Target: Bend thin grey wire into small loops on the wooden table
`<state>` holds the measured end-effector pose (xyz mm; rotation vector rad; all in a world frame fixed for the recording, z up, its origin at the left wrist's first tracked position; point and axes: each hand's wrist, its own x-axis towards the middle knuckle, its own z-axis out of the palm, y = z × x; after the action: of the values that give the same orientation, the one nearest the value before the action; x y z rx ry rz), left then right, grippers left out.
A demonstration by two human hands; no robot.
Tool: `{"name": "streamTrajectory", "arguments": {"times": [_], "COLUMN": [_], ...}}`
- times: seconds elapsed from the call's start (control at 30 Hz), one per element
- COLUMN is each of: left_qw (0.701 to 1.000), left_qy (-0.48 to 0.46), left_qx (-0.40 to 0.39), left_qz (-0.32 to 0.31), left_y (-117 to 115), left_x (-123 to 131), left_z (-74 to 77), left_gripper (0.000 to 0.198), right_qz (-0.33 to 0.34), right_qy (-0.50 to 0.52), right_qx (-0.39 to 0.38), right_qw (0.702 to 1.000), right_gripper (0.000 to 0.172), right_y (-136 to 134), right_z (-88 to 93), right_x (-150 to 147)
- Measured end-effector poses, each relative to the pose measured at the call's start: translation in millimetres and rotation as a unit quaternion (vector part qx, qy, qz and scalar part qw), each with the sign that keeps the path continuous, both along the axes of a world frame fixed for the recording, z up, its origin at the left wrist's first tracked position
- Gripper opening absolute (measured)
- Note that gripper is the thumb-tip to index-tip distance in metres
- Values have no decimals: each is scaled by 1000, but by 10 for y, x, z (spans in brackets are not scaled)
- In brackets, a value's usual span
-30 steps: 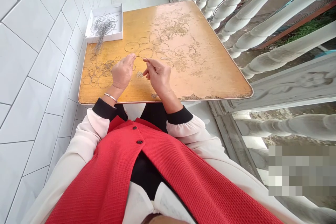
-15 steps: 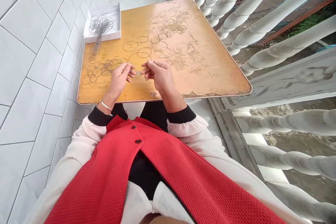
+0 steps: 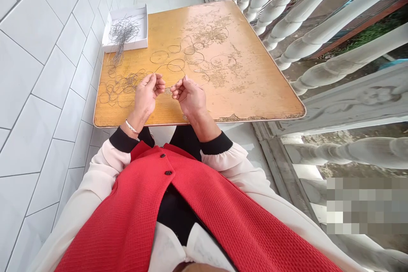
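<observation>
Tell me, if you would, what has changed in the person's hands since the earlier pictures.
The left hand and right hand turned toward each other, fingers curling inward, and a thin wire arc now rises from the left fingertips. The white box of wires and the wire rings on the table stayed put.

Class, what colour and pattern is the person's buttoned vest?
The vest is red waffle knit, clearest in the head view.
</observation>
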<state>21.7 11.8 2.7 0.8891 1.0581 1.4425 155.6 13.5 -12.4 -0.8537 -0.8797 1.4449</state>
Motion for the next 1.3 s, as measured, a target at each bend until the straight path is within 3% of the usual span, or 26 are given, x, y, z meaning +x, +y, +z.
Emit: {"name": "streamTrajectory", "arguments": {"times": [0.13, 0.23, 0.27, 0.33, 0.4, 0.43, 0.5, 0.63, 0.77, 0.87, 1.1, 1.17, 1.3], "left_qw": [996, 964, 936, 850, 765, 742, 747, 825, 854, 847, 845, 831, 772], "left_qy": [78, 231, 299, 439, 552, 583, 589, 496, 448, 452, 461, 470, 507], "left_qx": [33, 126, 177, 274, 318, 318, 300, 270, 263, 274, 273, 298, 381], "left_qz": [-17, 27, 55, 98, 96, 85, 64, 23, -31, -56, -14, -15, -30], "left_y": [35, 26, 4, -63, -136, -164, -188, -155, -118, -107, -116, -108, -62], "left_x": [-56, -170, -206, -248, -243, -227, -186, -156, -206, -226, -169, -203, -356], "left_z": [-121, -184, -186, -162, -121, -101, -74, -53, -25, -22, -85, -74, -23], "left_gripper": [27, 42, 50, 56, 47, 40, 32, 28, 26, 26, 27, 25, 23], "right_qz": [16, 16, 12, 6, 6, 8, 10, 0, -6, -8, 6, 10, 25], "right_qy": [8, -9, -14, -20, -19, -17, -19, -55, -79, -81, -49, -40, -41], "right_qx": [-8, -15, -17, -19, -19, -18, -16, -6, 7, 16, 9, 2, -18], "right_qw": [1000, 1000, 1000, 1000, 1000, 1000, 1000, 998, 997, 997, 999, 999, 999], "right_gripper": [44, 39, 38, 34, 32, 31, 31, 36, 41, 42, 33, 30, 29], "right_y": [-12, -13, -14, -22, -39, -49, -72, -98, -96, -92, -96, -94, -85], "right_z": [-2, 4, 8, 18, 36, 48, 74, 113, 116, 117, 117, 109, 113], "right_x": [10, 24, 28, 30, 28, 26, 22, 21, 27, 35, 66, 83, 117]}}
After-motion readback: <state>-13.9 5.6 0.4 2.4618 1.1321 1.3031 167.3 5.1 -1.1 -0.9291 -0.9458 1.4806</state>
